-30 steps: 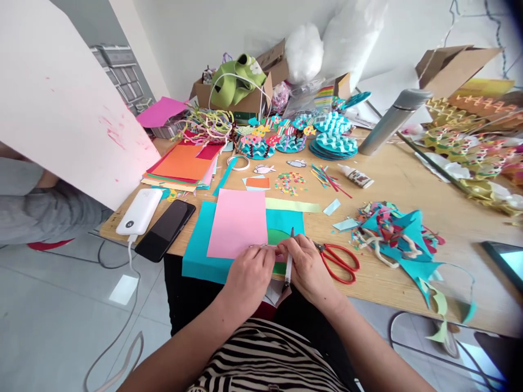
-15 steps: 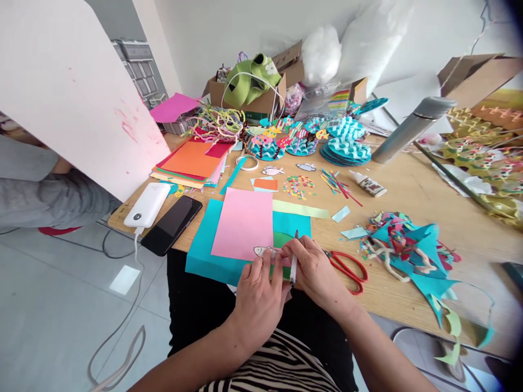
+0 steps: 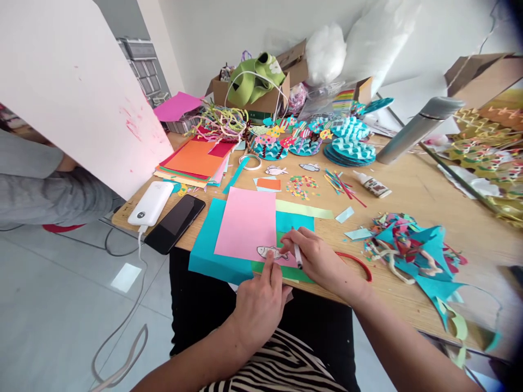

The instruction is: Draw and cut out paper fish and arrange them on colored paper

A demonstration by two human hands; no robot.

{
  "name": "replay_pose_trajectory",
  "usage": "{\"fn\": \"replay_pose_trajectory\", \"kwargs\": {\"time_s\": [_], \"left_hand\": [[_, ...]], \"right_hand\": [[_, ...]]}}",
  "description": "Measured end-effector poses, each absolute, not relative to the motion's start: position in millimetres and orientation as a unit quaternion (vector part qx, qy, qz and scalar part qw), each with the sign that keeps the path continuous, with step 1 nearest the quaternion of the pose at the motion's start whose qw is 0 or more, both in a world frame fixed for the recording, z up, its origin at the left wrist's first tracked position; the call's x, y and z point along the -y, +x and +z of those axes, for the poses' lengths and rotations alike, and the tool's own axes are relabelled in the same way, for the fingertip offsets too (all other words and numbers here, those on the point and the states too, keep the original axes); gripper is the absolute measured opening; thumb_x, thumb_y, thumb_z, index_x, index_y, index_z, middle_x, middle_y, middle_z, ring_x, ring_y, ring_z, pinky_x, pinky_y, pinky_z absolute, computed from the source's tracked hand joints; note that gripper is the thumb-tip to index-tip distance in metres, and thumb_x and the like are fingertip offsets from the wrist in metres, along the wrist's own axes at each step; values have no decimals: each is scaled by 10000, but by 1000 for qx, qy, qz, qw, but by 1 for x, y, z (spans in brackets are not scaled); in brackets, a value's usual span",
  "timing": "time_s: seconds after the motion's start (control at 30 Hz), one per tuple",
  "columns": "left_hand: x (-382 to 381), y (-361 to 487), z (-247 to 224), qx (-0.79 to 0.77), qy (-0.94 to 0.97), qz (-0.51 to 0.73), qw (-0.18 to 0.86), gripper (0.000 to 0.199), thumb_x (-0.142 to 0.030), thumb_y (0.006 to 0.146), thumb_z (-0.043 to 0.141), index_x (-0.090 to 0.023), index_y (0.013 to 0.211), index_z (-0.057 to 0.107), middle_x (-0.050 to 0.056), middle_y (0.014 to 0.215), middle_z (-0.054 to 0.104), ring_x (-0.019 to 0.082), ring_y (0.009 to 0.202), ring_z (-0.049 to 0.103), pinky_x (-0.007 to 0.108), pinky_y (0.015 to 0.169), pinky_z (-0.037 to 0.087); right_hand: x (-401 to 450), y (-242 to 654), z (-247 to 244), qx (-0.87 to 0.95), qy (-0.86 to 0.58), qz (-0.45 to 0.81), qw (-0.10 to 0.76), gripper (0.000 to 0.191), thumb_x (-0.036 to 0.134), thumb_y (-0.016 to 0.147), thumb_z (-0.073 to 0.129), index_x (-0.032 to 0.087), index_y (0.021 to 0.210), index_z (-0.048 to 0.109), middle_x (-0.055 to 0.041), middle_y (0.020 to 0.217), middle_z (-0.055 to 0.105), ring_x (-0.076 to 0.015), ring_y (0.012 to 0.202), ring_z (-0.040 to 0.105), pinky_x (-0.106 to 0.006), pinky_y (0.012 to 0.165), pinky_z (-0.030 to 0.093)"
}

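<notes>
Several sheets lie stacked at the table's front edge: a pink sheet (image 3: 247, 220) over a teal sheet (image 3: 206, 237) and a green one (image 3: 302, 275). On the pink sheet's lower right is a fish cutout (image 3: 263, 251) with drawn outlines. My left hand (image 3: 259, 302) presses the fish down with its stretched index and middle fingertips, the other fingers partly bent. My right hand (image 3: 316, 256) grips a white-barrelled pen (image 3: 298, 255) just right of the fish; fingers hide part of the pen. Red-handled scissors (image 3: 362, 264) lie partly hidden behind my right forearm.
A phone (image 3: 175, 224) and a white power bank (image 3: 150, 204) lie on the left. Paper scraps (image 3: 437, 245) are heaped on the right, with a glue bottle (image 3: 372, 184) and a grey flask (image 3: 420, 130) behind. Finished fish decorations (image 3: 269, 147) stand further back. A person sits beyond the white board (image 3: 81, 81).
My right hand has drawn away from the fish, leaving its tail visible, and the pen is tilted differently. My left fingers have shifted lower on the fish. The whole view has moved slightly.
</notes>
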State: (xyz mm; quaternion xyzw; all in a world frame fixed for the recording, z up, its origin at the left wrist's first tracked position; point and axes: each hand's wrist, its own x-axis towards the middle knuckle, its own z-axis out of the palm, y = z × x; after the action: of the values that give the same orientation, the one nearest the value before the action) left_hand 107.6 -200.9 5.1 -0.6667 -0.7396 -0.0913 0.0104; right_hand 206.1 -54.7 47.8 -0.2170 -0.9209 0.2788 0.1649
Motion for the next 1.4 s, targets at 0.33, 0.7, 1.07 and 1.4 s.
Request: {"fn": "replay_pose_trajectory", "kwargs": {"time_s": [0.33, 0.7, 1.07, 1.4], "left_hand": [[201, 106, 4, 744, -665, -61, -1, 360, -375, 920, 501, -98, 1146, 539, 255, 1375, 497, 200, 574, 673, 291, 403, 474], [202, 109, 1, 756, -650, -81, 18, 251, -389, 883, 571, -155, 961, 527, 203, 1255, 613, 197, 578, 668, 290, 415, 485], [203, 109, -1, 748, -654, -98, 61, 216, -367, 857, 605, -169, 891, 525, 199, 1203, 646, 170, 481, 621, 287, 371, 436], [201, 109, -3, 741, -658, -107, 79, 213, -351, 836, 630, -167, 869, 528, 206, 1234, 628, 162, 452, 600, 290, 350, 414]], "right_hand": [[50, 138, 68, 804, -200, 524, 200, 466, 518, 939, 408, 161, 743, 634, -14, 670, 611, -87, 505, 511, -210, 474, 414], [50, 129, 23, 866, -250, 373, 219, 377, 366, 954, 383, 215, 609, 399, 15, 533, 503, -93, 471, 461, -227, 520, 364], [49, 129, 20, 895, -244, 313, 202, 344, 322, 945, 356, 224, 614, 348, 18, 515, 462, -95, 451, 413, -234, 510, 318], [50, 129, 21, 903, -256, 291, 187, 344, 322, 949, 370, 224, 620, 360, 28, 496, 448, -102, 459, 436, -236, 527, 311]]}}
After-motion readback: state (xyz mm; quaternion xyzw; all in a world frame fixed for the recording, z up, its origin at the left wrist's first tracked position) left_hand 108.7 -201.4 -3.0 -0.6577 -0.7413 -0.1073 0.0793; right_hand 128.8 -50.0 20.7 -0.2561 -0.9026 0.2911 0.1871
